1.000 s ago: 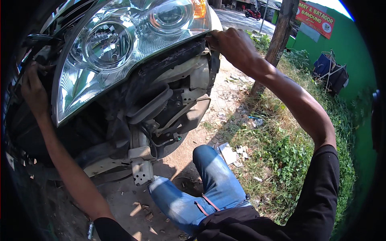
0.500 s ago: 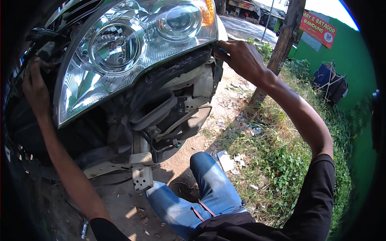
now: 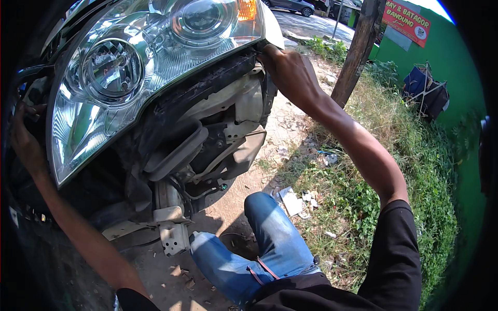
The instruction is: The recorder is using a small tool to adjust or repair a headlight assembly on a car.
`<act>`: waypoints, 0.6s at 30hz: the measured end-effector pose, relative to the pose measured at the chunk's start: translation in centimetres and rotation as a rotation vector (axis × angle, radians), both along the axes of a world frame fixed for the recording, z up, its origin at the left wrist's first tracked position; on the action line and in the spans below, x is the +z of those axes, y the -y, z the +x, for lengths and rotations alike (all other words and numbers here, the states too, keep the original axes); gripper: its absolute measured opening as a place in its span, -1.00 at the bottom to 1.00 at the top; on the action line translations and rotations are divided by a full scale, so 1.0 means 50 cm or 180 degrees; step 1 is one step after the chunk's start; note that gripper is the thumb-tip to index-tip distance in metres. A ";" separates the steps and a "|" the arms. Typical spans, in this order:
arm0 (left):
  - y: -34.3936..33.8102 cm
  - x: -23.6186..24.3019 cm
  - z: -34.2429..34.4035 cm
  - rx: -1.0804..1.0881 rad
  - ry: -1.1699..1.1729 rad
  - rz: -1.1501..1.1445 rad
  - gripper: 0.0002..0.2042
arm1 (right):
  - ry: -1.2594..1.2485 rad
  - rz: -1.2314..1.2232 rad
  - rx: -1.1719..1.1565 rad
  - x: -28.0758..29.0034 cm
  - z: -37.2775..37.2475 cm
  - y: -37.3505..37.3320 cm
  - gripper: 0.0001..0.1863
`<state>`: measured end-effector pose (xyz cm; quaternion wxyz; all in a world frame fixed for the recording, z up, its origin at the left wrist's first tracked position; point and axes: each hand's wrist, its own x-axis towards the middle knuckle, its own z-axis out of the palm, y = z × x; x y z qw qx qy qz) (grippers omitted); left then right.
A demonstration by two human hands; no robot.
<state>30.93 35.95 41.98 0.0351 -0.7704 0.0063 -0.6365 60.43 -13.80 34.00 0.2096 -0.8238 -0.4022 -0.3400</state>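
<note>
A large clear headlight assembly with round lenses and an orange side section sits across the front of a car's exposed body. My right hand is closed at the lamp's outer lower corner, its fingertips partly tucked behind the edge by a dark strip. At the far left, my left hand curls into the shadowed gap beside the lamp's inner edge; what its fingers grip is too dark to tell. Below the lamp, a grey duct, brackets and wiring show.
A perforated metal bracket juts out near my jeans-clad knees. To the right are a wooden post, weeds, litter and a green wall with bagged items against it. A street with a parked car lies behind.
The headlight appears shifted left and lower at its inner end. Both hands shifted with it, my left lower, my right leftward. A car has appeared on the street behind.
</note>
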 end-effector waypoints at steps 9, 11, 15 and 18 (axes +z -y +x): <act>-0.017 0.010 -0.008 -0.0451 -0.0058 -0.0985 -0.66 | -0.0027 0.0572 -0.0359 -0.047 -0.015 -0.018 -0.71; -0.004 0.007 -0.005 -0.0386 -0.0064 -0.0887 -0.66 | -0.0041 0.0656 -0.0398 -0.053 -0.019 -0.023 -0.69; -0.018 0.008 -0.006 -0.0174 -0.0062 -0.0631 -0.68 | -0.0187 0.0857 -0.0632 -0.058 -0.034 -0.035 -0.64; -0.055 0.020 -0.026 0.0149 -0.0161 -0.0368 -0.69 | -0.0264 0.1089 -0.0715 -0.063 -0.045 -0.054 -0.62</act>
